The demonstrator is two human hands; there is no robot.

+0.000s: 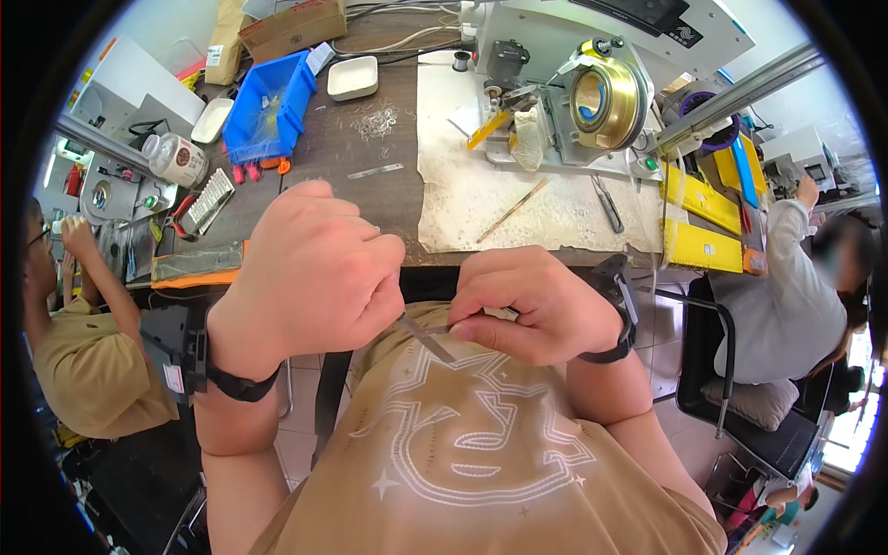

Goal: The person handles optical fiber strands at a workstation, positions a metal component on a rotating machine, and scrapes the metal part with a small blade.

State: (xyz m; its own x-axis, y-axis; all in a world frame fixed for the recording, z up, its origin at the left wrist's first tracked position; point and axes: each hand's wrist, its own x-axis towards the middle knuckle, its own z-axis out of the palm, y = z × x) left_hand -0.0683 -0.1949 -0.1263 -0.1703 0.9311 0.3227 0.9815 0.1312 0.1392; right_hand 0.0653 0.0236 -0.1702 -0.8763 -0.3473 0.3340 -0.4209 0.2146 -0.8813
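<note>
My left hand (pixel 314 268) is closed in a fist in front of my chest. From it a thin, flat grey metal strip (pixel 427 340) slants down to the right. Just beside it, my right hand (pixel 532 305) has thumb and forefinger pinched together. A small dark sliver shows at that pinch, close to the strip; what it is, or whether it touches the strip, I cannot make out. Both hands hover over my lap, off the table's front edge. Beyond them on the tabletop lies a similar flat metal strip (pixel 376 171), near a scatter of small clear pieces (pixel 375 123).
A gold-drummed machine (pixel 606 102) stands at the back right. Tweezers (pixel 608 205) and a thin stick (pixel 511 212) lie on stained paper (pixel 453 208). At left are a blue bin (pixel 277 111), a white dish (pixel 352 78) and red-handled pliers (pixel 183 217). People sit on both sides.
</note>
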